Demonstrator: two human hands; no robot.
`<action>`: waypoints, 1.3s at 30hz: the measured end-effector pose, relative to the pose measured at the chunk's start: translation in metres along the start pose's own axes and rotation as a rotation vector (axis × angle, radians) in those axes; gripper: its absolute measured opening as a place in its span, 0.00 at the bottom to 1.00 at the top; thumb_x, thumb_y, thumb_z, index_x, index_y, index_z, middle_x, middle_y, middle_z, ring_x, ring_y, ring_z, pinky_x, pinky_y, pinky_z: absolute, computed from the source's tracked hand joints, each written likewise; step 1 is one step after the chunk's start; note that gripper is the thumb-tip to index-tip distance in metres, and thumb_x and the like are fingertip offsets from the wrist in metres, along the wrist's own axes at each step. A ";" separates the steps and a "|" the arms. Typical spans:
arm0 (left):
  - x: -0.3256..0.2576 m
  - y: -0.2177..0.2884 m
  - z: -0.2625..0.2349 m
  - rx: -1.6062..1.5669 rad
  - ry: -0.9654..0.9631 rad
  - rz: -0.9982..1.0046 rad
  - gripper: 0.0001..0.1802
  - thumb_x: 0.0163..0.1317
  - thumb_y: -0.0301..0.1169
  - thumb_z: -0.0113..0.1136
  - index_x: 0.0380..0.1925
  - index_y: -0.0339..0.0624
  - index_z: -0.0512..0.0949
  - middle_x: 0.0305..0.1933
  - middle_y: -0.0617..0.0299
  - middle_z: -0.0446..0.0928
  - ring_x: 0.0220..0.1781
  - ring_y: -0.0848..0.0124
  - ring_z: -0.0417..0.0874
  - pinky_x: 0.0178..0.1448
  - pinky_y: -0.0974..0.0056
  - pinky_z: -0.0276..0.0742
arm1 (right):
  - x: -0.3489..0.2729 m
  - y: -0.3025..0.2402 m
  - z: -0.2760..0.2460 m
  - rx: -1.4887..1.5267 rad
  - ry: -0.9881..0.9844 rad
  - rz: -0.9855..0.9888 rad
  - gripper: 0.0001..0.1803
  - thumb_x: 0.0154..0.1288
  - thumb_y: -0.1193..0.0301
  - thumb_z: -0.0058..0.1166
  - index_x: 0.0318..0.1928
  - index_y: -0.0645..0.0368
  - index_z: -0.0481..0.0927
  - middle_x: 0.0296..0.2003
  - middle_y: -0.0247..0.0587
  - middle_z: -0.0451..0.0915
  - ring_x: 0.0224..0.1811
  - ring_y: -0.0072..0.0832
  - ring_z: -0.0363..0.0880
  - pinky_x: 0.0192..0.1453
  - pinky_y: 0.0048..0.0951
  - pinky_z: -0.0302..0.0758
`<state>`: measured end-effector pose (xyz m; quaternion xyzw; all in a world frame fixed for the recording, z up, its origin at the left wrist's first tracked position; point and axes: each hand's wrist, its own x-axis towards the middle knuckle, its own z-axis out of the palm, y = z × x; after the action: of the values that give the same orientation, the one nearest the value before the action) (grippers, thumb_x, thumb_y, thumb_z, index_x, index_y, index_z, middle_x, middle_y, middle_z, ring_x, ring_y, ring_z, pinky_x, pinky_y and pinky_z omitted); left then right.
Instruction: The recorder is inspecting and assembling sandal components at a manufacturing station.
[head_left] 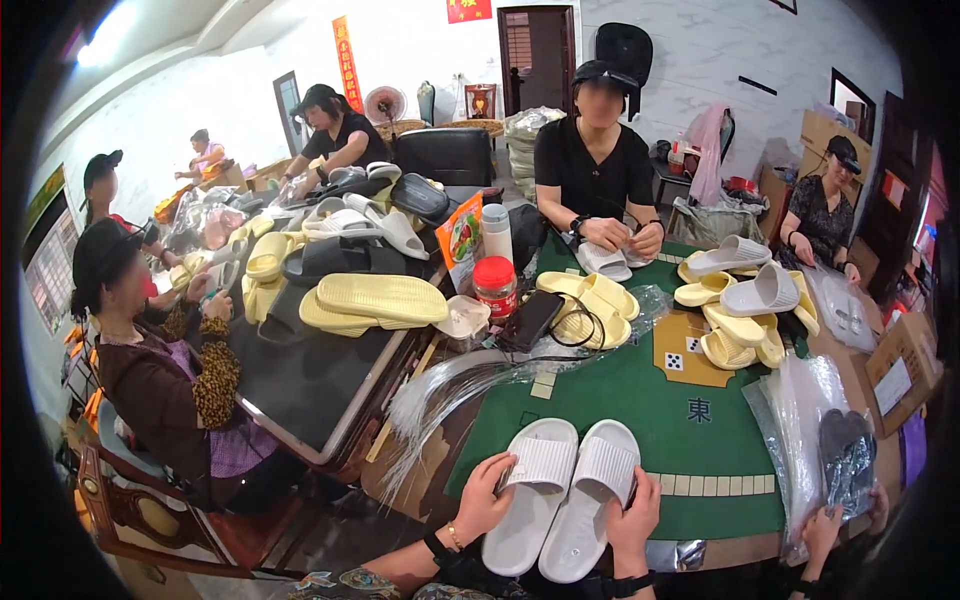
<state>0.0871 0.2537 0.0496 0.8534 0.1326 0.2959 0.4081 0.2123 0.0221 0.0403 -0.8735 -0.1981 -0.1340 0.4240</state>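
Note:
A pair of light grey slide slippers stands side by side, toes away from me, at the near edge of the green-covered table. My left hand (482, 500) grips the outer side of the left slipper (545, 463), its fingers at the strap. On the other side, my right hand (634, 515) is closed around the outer edge of the right slipper (608, 467). The two slippers touch or nearly touch along their inner sides. Some of my fingers are hidden by the soles.
Clear plastic bags (795, 430) lie right, beside another person's hands. Thin plastic ties (430, 395) spread left. Yellow slippers (590, 310), a red-lidded jar (494, 285) and a black pouch (532, 320) stand farther off. Across the table, a person (598, 160) handles grey slippers. Several others work around.

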 end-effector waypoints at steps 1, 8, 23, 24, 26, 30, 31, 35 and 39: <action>0.000 0.000 0.000 0.008 -0.002 0.001 0.28 0.55 0.21 0.63 0.59 0.38 0.76 0.62 0.49 0.75 0.62 0.52 0.77 0.64 0.57 0.74 | 0.000 0.000 0.000 0.003 0.000 0.002 0.36 0.46 0.73 0.59 0.62 0.60 0.72 0.52 0.53 0.73 0.56 0.55 0.73 0.59 0.49 0.73; 0.001 0.002 0.000 0.013 0.004 0.001 0.28 0.55 0.21 0.63 0.59 0.38 0.76 0.62 0.49 0.76 0.62 0.52 0.77 0.64 0.57 0.74 | 0.001 -0.001 0.000 0.009 0.003 -0.001 0.36 0.46 0.73 0.58 0.61 0.61 0.72 0.51 0.53 0.73 0.56 0.54 0.74 0.59 0.49 0.73; 0.001 0.002 0.000 0.010 0.003 -0.009 0.27 0.55 0.21 0.63 0.58 0.38 0.77 0.61 0.49 0.76 0.62 0.53 0.77 0.65 0.57 0.73 | 0.002 -0.003 -0.001 0.009 0.010 -0.016 0.34 0.47 0.73 0.56 0.61 0.62 0.72 0.50 0.53 0.73 0.55 0.55 0.74 0.58 0.49 0.74; 0.001 0.002 0.000 0.009 0.002 -0.010 0.27 0.55 0.21 0.63 0.58 0.38 0.77 0.61 0.49 0.76 0.62 0.53 0.77 0.65 0.57 0.73 | 0.002 -0.002 -0.001 0.018 0.014 -0.021 0.34 0.47 0.73 0.56 0.61 0.63 0.72 0.50 0.53 0.73 0.55 0.55 0.74 0.58 0.49 0.73; 0.002 0.002 0.000 0.013 -0.001 -0.003 0.27 0.55 0.21 0.63 0.58 0.38 0.77 0.61 0.49 0.76 0.62 0.53 0.77 0.65 0.57 0.73 | 0.001 -0.001 0.000 0.006 0.018 -0.029 0.35 0.47 0.73 0.56 0.61 0.62 0.72 0.50 0.53 0.73 0.55 0.55 0.74 0.58 0.49 0.74; 0.001 0.003 -0.001 0.005 -0.003 -0.011 0.27 0.55 0.21 0.63 0.58 0.38 0.76 0.61 0.49 0.76 0.62 0.53 0.77 0.65 0.57 0.73 | 0.000 -0.001 -0.001 0.008 0.018 -0.026 0.34 0.48 0.73 0.56 0.61 0.62 0.72 0.50 0.53 0.73 0.55 0.55 0.74 0.57 0.49 0.74; 0.002 0.003 -0.001 0.002 -0.003 -0.006 0.27 0.55 0.21 0.63 0.58 0.38 0.76 0.61 0.49 0.76 0.63 0.53 0.77 0.65 0.57 0.73 | 0.000 -0.002 -0.001 -0.001 0.015 -0.023 0.34 0.48 0.73 0.57 0.61 0.62 0.72 0.50 0.53 0.73 0.55 0.55 0.74 0.57 0.49 0.74; 0.002 0.002 -0.001 -0.004 -0.008 -0.015 0.27 0.55 0.21 0.63 0.58 0.37 0.76 0.62 0.49 0.76 0.63 0.53 0.77 0.66 0.57 0.73 | 0.002 -0.006 -0.002 0.001 0.014 -0.022 0.34 0.48 0.73 0.57 0.61 0.62 0.72 0.50 0.52 0.73 0.54 0.54 0.74 0.57 0.49 0.74; 0.002 0.000 0.000 0.005 -0.003 0.006 0.27 0.55 0.20 0.62 0.58 0.37 0.76 0.62 0.48 0.75 0.63 0.52 0.77 0.66 0.57 0.73 | 0.002 -0.007 -0.003 -0.024 0.015 -0.028 0.34 0.48 0.73 0.57 0.62 0.61 0.72 0.50 0.52 0.73 0.54 0.54 0.74 0.57 0.49 0.74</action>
<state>0.0883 0.2549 0.0502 0.8552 0.1300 0.2955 0.4055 0.2107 0.0242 0.0479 -0.8746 -0.2055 -0.1489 0.4131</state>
